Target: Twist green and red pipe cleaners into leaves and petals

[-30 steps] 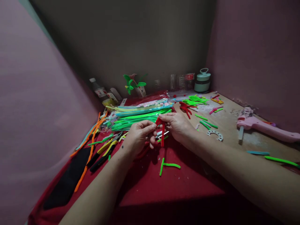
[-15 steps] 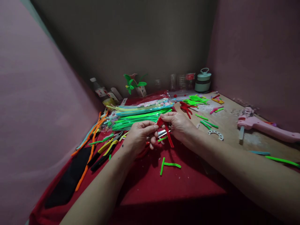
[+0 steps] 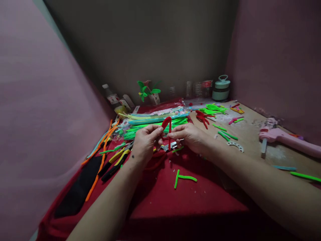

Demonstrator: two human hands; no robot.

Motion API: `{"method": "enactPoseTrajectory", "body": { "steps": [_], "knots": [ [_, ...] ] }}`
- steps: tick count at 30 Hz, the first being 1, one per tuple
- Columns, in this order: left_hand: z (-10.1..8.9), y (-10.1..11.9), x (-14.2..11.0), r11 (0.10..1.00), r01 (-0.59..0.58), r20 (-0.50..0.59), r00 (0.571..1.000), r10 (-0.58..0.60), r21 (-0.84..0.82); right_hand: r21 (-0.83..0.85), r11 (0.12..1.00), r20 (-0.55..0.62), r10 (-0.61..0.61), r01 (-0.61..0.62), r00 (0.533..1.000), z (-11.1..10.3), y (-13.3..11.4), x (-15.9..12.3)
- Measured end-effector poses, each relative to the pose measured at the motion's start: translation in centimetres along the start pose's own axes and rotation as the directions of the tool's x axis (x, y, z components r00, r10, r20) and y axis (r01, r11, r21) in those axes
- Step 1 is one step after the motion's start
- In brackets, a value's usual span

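Note:
Between my hands, a red pipe cleaner is bent into a narrow arch, with one straight end hanging down. My left hand pinches its left side between thumb and fingers. My right hand pinches the straight leg near its middle. Below them, partly hidden, lies a metal tool on the red cloth. Two short green pipe cleaner pieces touch in a T shape nearer to me. Bundles of green pipe cleaners in clear plastic lie just beyond my hands.
Yellow-and-black pliers, orange pipe cleaners and a black flat item lie at left. Bent red pieces, green pieces and a pink glue gun lie at right. Bottles and a lidded jar stand along the back.
The red pipe cleaner now stands up as an arch above my fingers, where before it was folded low with an end slanting down. The view has shifted slightly.

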State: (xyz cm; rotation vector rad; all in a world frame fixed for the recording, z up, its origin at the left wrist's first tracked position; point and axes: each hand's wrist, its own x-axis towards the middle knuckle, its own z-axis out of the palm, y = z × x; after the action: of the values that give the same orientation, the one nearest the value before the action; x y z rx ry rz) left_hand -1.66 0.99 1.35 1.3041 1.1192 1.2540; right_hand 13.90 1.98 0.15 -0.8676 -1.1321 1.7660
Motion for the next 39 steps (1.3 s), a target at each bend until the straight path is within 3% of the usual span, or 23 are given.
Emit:
{"method": "enactPoseTrajectory", "body": {
  "steps": [5,12,16,21,24,26,28,30,34,39],
  "knots": [
    [-0.1,0.1,0.1,0.999,0.018,0.035,0.999,-0.017,-0.032,-0.025,0.997,0.026,-0.076,0.077,0.997,0.3,0.1,-0.1],
    [0.2,0.3,-0.2,0.997,-0.043,0.009,0.999,0.042,0.058,0.092,0.925,-0.138,-0.355,0.369,0.925,0.9,-0.1,-0.3],
    [0.6,0.2,-0.3,0.994,-0.061,0.002,0.998,0.061,0.086,0.001,0.886,-0.185,-0.456,0.464,0.87,0.9,0.0,-0.4],
    [0.8,0.2,-0.5,0.987,-0.095,-0.015,0.995,0.098,0.132,-0.17,0.846,-0.145,-0.528,0.505,0.837,0.9,0.4,-0.4],
    [1.0,0.3,-0.7,0.978,-0.112,-0.036,0.992,0.12,0.176,-0.346,0.75,-0.108,-0.629,0.564,0.77,0.9,0.9,-0.4],
    [1.2,0.3,-0.7,0.973,-0.122,-0.062,0.989,0.136,0.194,-0.505,0.629,-0.065,-0.711,0.591,0.7,0.9,1.3,-0.5],
    [1.3,0.2,-0.8,0.969,-0.125,-0.084,0.986,0.146,0.213,-0.619,0.524,-0.011,-0.751,0.585,0.66,0.9,1.5,-0.6],
    [1.4,0.1,-0.7,0.965,-0.132,-0.095,0.983,0.157,0.228,-0.628,0.522,0.012,-0.736,0.578,0.677,1.0,1.6,-0.6],
    [1.3,-0.3,-0.8,0.951,-0.166,-0.069,0.979,0.19,0.262,-0.388,0.753,-0.055,-0.595,0.531,0.802,1.0,1.5,-0.2],
    [1.5,-0.2,-1.0,0.969,-0.136,-0.034,0.989,0.146,0.207,-0.346,0.83,-0.13,-0.504,0.437,0.854,0.9,1.1,-0.1]
  ]
}}
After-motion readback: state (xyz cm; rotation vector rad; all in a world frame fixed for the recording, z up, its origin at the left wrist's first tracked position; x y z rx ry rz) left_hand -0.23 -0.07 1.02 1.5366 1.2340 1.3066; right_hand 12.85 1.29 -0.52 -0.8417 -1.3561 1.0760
